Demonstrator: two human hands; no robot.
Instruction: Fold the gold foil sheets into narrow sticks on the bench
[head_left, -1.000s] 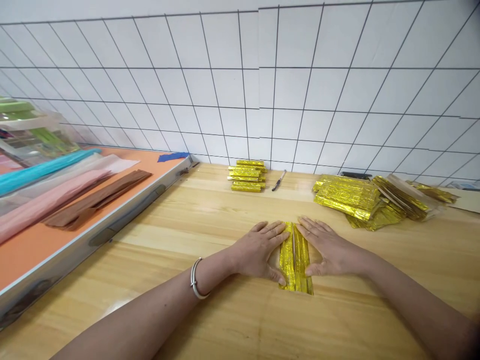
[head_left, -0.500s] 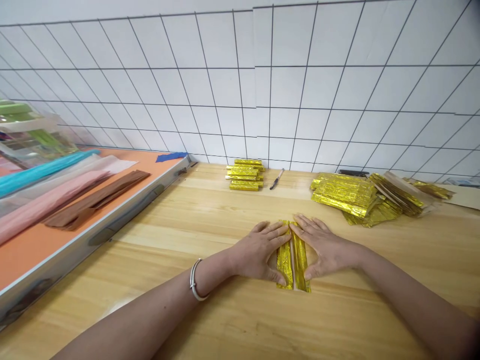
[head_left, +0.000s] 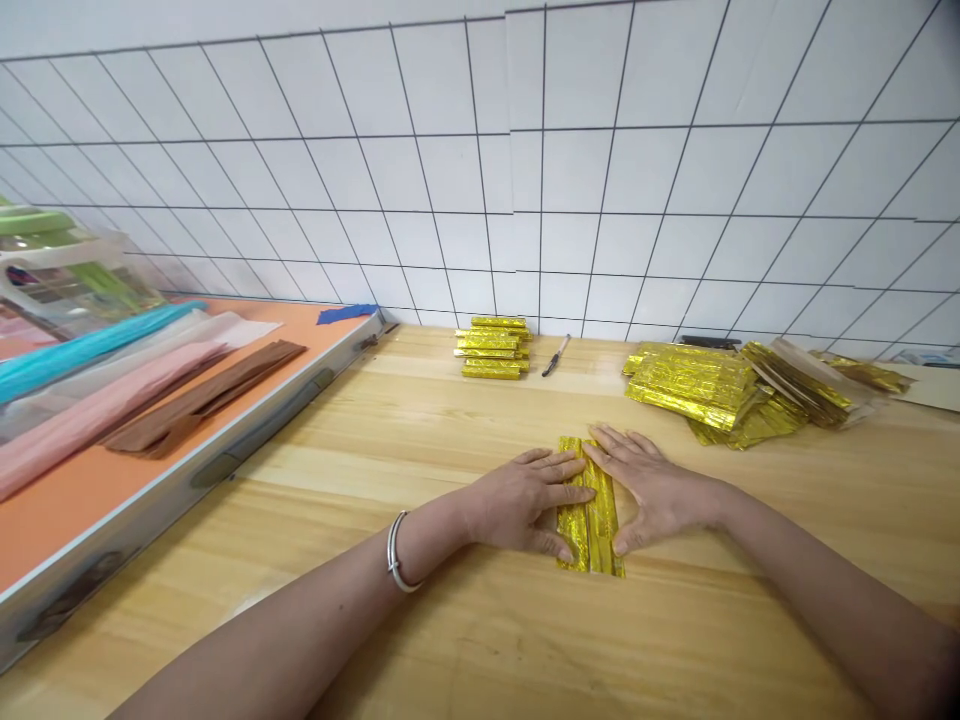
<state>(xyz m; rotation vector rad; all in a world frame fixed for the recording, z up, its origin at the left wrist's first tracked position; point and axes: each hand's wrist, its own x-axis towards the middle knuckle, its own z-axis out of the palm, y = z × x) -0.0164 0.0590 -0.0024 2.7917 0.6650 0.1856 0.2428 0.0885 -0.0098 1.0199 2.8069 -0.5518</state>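
A sheet of gold foil paper (head_left: 603,520) lies on the wooden table in front of me, its two sides folded in and meeting along a lengthwise seam. My left hand (head_left: 529,500) rests flat on the left half, fingers spread, with fingertips reaching to the seam. On the right, my right hand (head_left: 652,490) is spread too, its fingertips on the top right part and its thumb at the lower right edge. A bracelet (head_left: 396,552) circles my left wrist. The fingers hide parts of the foil.
Folded gold strips (head_left: 492,348) are stacked near the tiled wall beside a pen (head_left: 556,356). A pile of gold foil sheets (head_left: 690,385) lies back right. On the left, an orange-topped board (head_left: 247,400) carries brown crepe paper (head_left: 206,398) and other coloured rolls.
The gap between the two folded sides of the foil has narrowed to a thin seam. My left fingers have shifted slightly right, one finger now crossing onto the right half.
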